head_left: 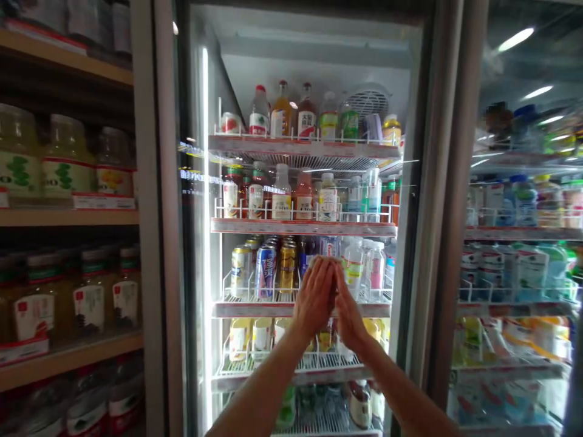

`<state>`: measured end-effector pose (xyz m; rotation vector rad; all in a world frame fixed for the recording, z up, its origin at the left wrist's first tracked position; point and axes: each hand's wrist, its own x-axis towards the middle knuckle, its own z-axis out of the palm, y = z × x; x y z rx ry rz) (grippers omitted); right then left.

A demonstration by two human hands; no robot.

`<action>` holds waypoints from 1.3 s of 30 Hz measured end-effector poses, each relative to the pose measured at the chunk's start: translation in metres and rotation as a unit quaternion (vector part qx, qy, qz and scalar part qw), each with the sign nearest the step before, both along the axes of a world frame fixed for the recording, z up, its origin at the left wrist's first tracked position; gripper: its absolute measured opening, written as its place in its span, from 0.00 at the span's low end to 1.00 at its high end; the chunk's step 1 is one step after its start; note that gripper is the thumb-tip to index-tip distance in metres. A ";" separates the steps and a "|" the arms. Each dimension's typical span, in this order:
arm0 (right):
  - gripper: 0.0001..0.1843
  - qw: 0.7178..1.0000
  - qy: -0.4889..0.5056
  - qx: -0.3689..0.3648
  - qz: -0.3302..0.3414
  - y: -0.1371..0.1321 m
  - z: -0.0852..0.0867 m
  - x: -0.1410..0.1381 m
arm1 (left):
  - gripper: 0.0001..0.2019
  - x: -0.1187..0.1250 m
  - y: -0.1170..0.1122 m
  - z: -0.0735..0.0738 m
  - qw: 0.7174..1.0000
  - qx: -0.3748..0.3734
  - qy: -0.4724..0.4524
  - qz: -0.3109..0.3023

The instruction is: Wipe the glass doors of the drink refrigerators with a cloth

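My left hand (315, 290) and my right hand (350, 318) are raised together in front of a lit drinks fridge. Their fingertips meet near the third shelf, fingers pressed together and pointing up. A thin pale edge (325, 259) shows at the fingertips, but what it belongs to, if anything, is hidden. Behind the hands, drink cans (265, 271) stand left and clear bottles (376, 271) stand right. Reflections suggest a glass pane between hands and drinks; whether the hands touch it I cannot tell.
Upper fridge shelves hold juice bottles (281, 193) behind wire rails. The fridge's metal frame (444, 200) stands on the right, with another stocked fridge (523, 273) beyond. Wooden shelves (68, 216) with jars and bottles stand at the left.
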<state>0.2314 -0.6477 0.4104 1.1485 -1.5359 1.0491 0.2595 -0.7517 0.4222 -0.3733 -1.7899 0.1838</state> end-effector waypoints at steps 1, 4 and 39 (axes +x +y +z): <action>0.29 1.000 0.003 -0.015 -0.014 0.008 0.003 -0.006 | 0.31 -0.007 0.006 0.002 1.000 -0.001 0.001 0.023; 0.29 0.990 0.034 -0.077 -0.116 0.031 0.010 -0.031 | 0.30 -0.013 -0.003 0.003 0.998 -0.025 0.016 0.063; 0.33 0.950 0.126 -0.067 -0.277 0.032 -0.001 -0.060 | 0.30 0.033 -0.093 0.030 0.974 0.102 0.151 0.135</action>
